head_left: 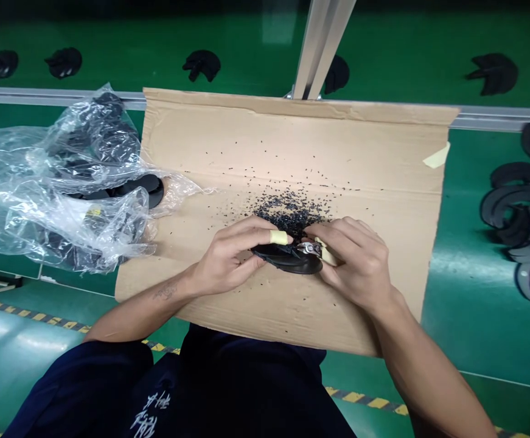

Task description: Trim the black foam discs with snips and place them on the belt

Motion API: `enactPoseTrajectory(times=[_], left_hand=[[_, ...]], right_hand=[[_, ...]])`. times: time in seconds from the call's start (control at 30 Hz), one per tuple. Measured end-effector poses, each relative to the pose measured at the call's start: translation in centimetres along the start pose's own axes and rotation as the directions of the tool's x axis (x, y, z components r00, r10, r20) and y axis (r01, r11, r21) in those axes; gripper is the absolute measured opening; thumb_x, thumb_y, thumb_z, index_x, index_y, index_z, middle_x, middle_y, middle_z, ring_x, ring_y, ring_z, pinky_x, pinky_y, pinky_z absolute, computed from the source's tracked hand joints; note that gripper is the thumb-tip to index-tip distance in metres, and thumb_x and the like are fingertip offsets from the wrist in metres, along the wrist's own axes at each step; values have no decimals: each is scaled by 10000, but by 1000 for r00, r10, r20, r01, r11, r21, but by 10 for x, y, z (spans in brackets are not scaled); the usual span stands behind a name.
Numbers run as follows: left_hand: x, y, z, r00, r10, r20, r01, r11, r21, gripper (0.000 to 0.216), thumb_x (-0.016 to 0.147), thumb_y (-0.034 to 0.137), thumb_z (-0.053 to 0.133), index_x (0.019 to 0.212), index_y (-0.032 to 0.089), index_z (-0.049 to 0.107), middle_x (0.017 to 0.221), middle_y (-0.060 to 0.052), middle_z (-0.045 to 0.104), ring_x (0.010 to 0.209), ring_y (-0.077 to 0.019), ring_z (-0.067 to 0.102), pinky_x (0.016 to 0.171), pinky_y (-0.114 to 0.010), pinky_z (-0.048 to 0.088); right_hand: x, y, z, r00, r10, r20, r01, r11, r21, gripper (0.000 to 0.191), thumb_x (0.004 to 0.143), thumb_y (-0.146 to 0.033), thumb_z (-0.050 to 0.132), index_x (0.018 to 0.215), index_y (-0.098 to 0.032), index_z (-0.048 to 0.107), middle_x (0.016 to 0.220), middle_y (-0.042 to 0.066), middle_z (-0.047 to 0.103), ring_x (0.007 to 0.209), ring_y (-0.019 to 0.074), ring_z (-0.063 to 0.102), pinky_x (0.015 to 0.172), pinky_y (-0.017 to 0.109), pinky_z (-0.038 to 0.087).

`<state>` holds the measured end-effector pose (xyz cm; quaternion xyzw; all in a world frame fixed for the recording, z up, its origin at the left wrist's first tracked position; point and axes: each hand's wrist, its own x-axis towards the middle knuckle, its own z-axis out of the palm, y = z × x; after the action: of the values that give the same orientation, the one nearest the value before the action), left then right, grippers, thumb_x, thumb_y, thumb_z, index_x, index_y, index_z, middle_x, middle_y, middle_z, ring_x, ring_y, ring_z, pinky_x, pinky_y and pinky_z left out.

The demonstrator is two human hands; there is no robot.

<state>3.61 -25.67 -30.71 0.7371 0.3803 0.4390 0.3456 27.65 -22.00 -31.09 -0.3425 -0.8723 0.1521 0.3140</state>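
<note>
Navy cloth [228, 389], curved black part [287, 260], speckled cardboard [246, 140]

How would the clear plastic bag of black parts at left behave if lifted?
The clear plastic bag looks thin and crumpled, so it would probably sag and flop. Its mouth seems open toward the cardboard sheet, with a black part poking out, so parts might spill.

Plastic bag [59, 182] left, bare cardboard [383, 170] right.

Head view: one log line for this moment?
left hand: holds black part | right hand: metal tool at part | black shavings on cardboard
</note>
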Motion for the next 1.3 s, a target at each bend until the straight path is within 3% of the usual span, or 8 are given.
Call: enactPoseTrajectory(times=[0.57,0.9,1.0,1.17,1.3], left_hand=[[0,1,1,999,12,43,-12,1000,16,381,888,-18,548,1183,165,706,1094,-104,718,1035,-149,686,879,-283,591],[-3,-2,3,999,-5,33,5,1000,-26,302,932,64,586,1162,192,734,1078,-99,744,997,-150,705,846,-276,589],[-2,-4,4,999,-1,34,2,1000,-31,281,931,78,609,1162,186,727,1075,-100,743,1001,-155,703,855,-282,585],[1,5,1,997,-56,52,56,998,-9,261,962,193,631,1221,184,661,1065,-92,708,1013,-179,671,885,-317,570],[5,26,-31,965,-204,168,210,978,-18,326,1065,375,440,1250,192,636,1096,-107,682,1021,-194,653,918,-335,544]], right_hand=[[2,-5,-4,997,-76,-12,71,964,-256,110,948,-229,667,1033,-170,703,799,49,732,665,169,562,615,340,375],[0,-13,-6,992,-124,-8,110,907,-406,82,947,-166,648,979,-169,723,662,19,690,600,155,564,562,332,349],[-1,-14,-4,999,-47,6,46,954,-295,77,949,-179,645,937,-168,720,680,26,709,603,157,606,579,314,422],[1,-11,-4,996,89,-31,-86,992,93,149,949,-134,575,965,-191,713,864,62,767,742,170,715,682,280,551],[2,-3,-6,994,54,-92,-50,998,42,161,913,-117,606,1012,-201,701,869,67,759,754,206,722,666,312,553]])
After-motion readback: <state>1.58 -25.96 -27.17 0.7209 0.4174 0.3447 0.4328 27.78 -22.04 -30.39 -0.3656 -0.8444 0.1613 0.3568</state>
